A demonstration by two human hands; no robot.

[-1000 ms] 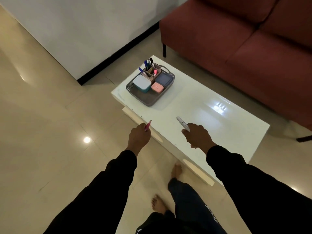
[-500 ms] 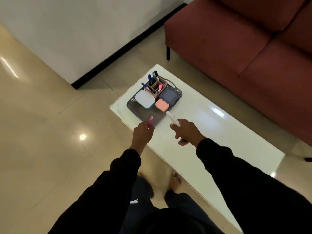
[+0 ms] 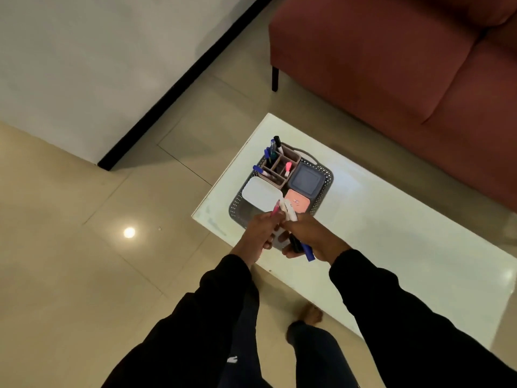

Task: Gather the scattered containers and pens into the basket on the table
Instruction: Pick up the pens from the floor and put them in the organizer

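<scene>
A dark grey basket stands at the near left end of the white table. It holds a white-lidded container, a pink one, a dark blue one and a brown pen holder with several pens. My left hand grips a pink pen. My right hand grips a white pen and a blue-capped pen. The two hands touch just in front of the basket.
A dark red sofa runs along the far side of the table. A white wall with a black skirting is at the left. My feet stand on the tiled floor by the table's near edge.
Both hands moved forward toward the basket and came together, each still holding its pen. The view closed in on the basket.
</scene>
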